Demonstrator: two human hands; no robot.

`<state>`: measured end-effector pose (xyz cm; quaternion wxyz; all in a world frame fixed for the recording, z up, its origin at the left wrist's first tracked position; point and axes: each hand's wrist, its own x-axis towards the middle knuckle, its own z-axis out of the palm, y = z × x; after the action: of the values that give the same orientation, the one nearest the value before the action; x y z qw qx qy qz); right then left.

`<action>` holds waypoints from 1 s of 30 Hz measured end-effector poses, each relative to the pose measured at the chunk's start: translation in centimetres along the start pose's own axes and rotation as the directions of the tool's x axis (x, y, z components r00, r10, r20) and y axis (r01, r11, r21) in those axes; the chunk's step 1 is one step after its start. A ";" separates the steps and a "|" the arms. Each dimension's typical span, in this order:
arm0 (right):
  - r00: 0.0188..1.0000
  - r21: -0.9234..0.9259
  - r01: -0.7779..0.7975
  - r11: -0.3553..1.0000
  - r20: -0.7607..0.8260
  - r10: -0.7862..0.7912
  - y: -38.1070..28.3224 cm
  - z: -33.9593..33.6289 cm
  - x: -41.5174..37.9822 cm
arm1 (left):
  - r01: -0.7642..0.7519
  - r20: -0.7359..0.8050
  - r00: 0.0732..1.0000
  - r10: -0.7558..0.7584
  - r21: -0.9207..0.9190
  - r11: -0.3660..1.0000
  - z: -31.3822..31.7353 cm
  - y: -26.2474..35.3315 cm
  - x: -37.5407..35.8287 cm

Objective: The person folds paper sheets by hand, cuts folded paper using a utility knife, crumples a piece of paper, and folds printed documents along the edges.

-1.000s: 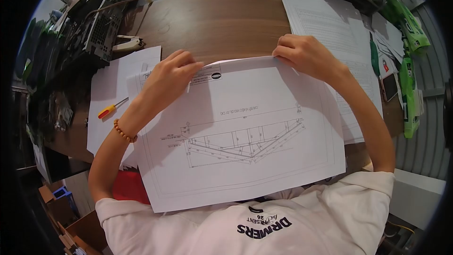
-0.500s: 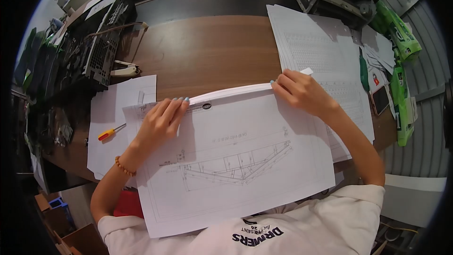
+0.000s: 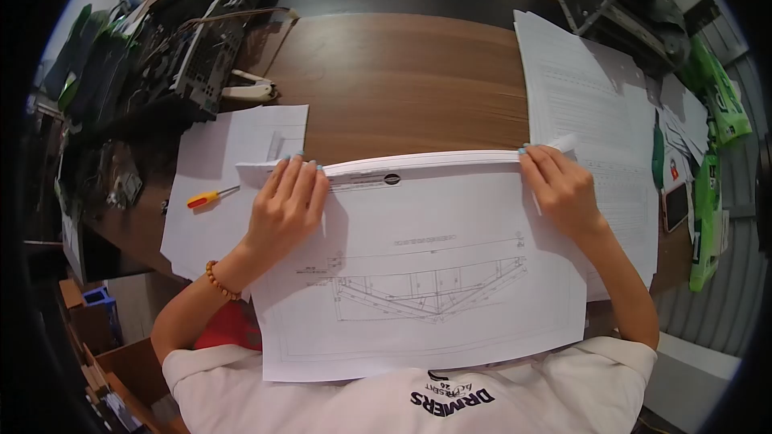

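A large technical drawing sheet (image 3: 434, 233) spans the space in front of my chest, with its far edge folded or curled into a narrow strip. My left hand (image 3: 289, 201) is closed on the left part of that folded edge, fingertips over the top. At the right end of the same edge, my right hand (image 3: 560, 193) pinches the paper, thumb hidden beneath. Line work of a V-shaped frame shows on the sheet, with a small dark oval logo near the fold.
More printed sheets (image 3: 595, 104) lie to the right, with a phone (image 3: 675, 207) beside them. On the left are white paper (image 3: 201, 145), a yellow-red screwdriver (image 3: 211, 198), a white-handled tool (image 3: 251, 88) and an open black electronics case (image 3: 205, 56). Another metal unit (image 3: 595, 0) stands at back right.
The camera view has shifted, moving the desk items rightward in the frame. The drawing's folded edge now sits more level, with my right hand lower; both hands keep their hold.
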<state>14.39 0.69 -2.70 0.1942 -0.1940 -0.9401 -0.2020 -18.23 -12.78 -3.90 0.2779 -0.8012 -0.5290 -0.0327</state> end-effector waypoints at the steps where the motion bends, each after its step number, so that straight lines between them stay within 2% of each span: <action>1: 1.000 -0.031 -0.017 0.999 0.000 0.017 0.1 0.0 0.0 | 0.015 0.005 1.000 -0.014 -0.045 0.999 0.0 0.0 -0.1; 3: 1.000 -0.023 -0.024 0.999 0.007 0.024 0.4 -0.2 0.0 | 0.035 0.023 0.999 -0.033 -0.084 0.996 -0.2 -0.6 -0.4; 5: 0.999 -0.015 -0.035 0.999 0.020 0.035 0.8 -0.5 -0.1 | 0.116 0.026 0.993 -0.113 -0.296 0.948 -0.9 -1.4 -0.4; 7: 0.993 0.140 -0.112 0.984 0.047 0.107 1.5 -0.8 -0.3 | 0.153 0.029 0.988 -0.152 -0.350 0.924 -1.3 -2.4 -0.1; 8: 0.978 0.181 -0.205 0.962 0.080 0.193 2.0 -0.7 -1.0 | 0.184 0.025 0.981 -0.190 -0.407 0.895 -1.3 -2.8 0.1; 9: 0.978 0.187 -0.203 0.961 0.083 0.190 2.7 -0.7 -1.5 | 0.189 0.033 0.981 -0.193 -0.406 0.894 -0.9 -3.4 0.0; 11: 0.962 0.244 -0.269 0.932 0.105 0.250 4.0 -1.0 -2.1 | 0.243 0.108 0.968 -0.225 -0.609 0.755 -0.1 -4.4 -0.4; 15: 0.981 0.268 -0.192 0.944 0.082 0.176 4.6 -1.0 -2.7 | 0.244 0.159 0.970 -0.186 -0.662 0.708 0.2 -6.0 -0.8; 19: 0.990 0.222 -0.135 0.966 0.075 0.121 4.5 -0.9 -3.2 | 0.156 0.081 0.988 -0.134 -0.592 0.791 0.4 -5.6 -1.9; 21: 0.997 0.143 -0.060 0.988 0.051 0.053 4.3 -0.9 -3.4 | 0.069 0.008 0.997 -0.073 -0.440 0.895 0.0 -5.2 -2.5; 22: 0.997 0.143 -0.060 0.988 0.047 0.054 4.3 -1.0 -3.5 | 0.068 0.008 0.997 -0.072 -0.436 0.897 -0.2 -5.1 -2.8; 24: 0.998 0.099 -0.009 0.995 0.062 0.003 4.2 -1.2 -3.7 | 0.039 -0.014 0.999 -0.044 -0.259 0.965 -0.6 -4.8 -3.3; 25: 0.999 0.095 -0.005 0.995 0.051 0.000 4.1 -1.3 -3.7 | 0.040 -0.019 0.999 -0.046 -0.248 0.968 -0.7 -4.5 -3.7; 27: 0.999 0.072 0.024 0.997 0.044 -0.027 3.8 -1.4 -3.7 | 0.019 -0.031 0.999 -0.023 -0.114 0.993 -0.6 -4.1 -4.0; 29: 0.999 0.055 0.038 0.998 0.025 -0.040 3.6 -1.4 -4.0 | 0.016 -0.033 0.999 -0.019 -0.089 0.996 -0.7 -3.7 -4.0; 30: 0.998 0.037 0.051 0.998 0.027 -0.052 3.4 -1.5 -4.1 | -0.034 -0.051 0.998 0.031 -0.061 0.998 -0.7 -3.6 -4.0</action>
<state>19.85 1.70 -2.22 0.1794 -0.1690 -0.9509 -0.1871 -22.93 -15.45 -3.20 0.2667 -0.8168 -0.5075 -0.0645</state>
